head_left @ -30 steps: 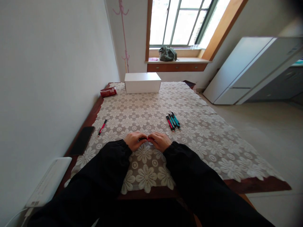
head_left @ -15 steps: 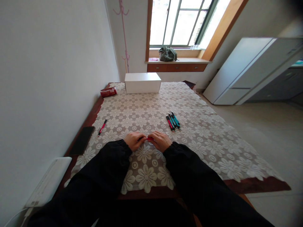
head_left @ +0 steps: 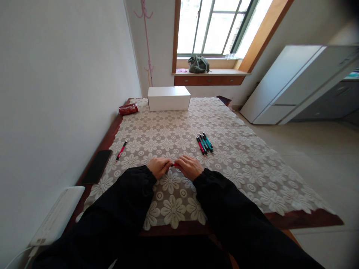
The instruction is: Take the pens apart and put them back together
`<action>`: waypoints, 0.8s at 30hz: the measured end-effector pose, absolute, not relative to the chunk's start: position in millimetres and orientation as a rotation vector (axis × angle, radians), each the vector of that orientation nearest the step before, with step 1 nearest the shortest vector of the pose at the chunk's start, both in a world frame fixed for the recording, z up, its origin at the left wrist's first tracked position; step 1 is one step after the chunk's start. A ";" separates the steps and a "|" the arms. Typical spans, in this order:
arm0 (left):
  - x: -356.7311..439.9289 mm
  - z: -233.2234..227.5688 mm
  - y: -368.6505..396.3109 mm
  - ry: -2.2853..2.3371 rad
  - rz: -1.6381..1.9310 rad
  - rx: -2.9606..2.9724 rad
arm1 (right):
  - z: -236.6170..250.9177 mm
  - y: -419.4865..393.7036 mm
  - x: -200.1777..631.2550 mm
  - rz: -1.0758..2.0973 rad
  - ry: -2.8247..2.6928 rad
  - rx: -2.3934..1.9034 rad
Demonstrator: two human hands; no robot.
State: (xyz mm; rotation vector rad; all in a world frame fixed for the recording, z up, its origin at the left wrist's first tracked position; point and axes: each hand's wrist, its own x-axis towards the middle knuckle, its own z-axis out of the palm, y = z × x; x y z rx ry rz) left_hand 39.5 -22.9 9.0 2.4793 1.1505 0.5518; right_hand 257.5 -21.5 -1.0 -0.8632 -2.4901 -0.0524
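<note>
My left hand [head_left: 159, 167] and my right hand [head_left: 189, 166] meet just above the lace tablecloth, fingers closed. Between the fingertips shows a short piece of a red and black pen [head_left: 176, 164]. The right fingers wrap its red part, while the left ones pinch at its dark end; the rest is hidden. To the right and beyond my right hand, several red and teal pens [head_left: 205, 143] lie side by side. A single red pen [head_left: 121, 150] with black ends rests alone, left of my left hand.
A white box [head_left: 169, 99] stands at the table's far end, with a dark red packet [head_left: 128, 109] to its left. Along the left edge lie a black phone [head_left: 97, 166] and a white power strip or charger [head_left: 58, 215] with a cable. The flowered tablecloth [head_left: 174, 211] covers the table.
My left fingertips have shifted slightly left, and a dark bit of the pen now shows between the hands. The other pens and the box have stayed in place.
</note>
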 end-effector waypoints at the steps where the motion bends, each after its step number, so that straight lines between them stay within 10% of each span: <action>1: 39.4 8.9 -23.0 1.146 0.558 2.468 | -0.8 -21.7 257.6 -0.041 -2.484 -0.867; 24: 38.4 7.3 -22.5 1.123 0.568 2.452 | -3.1 -21.8 258.6 0.070 -2.465 -0.887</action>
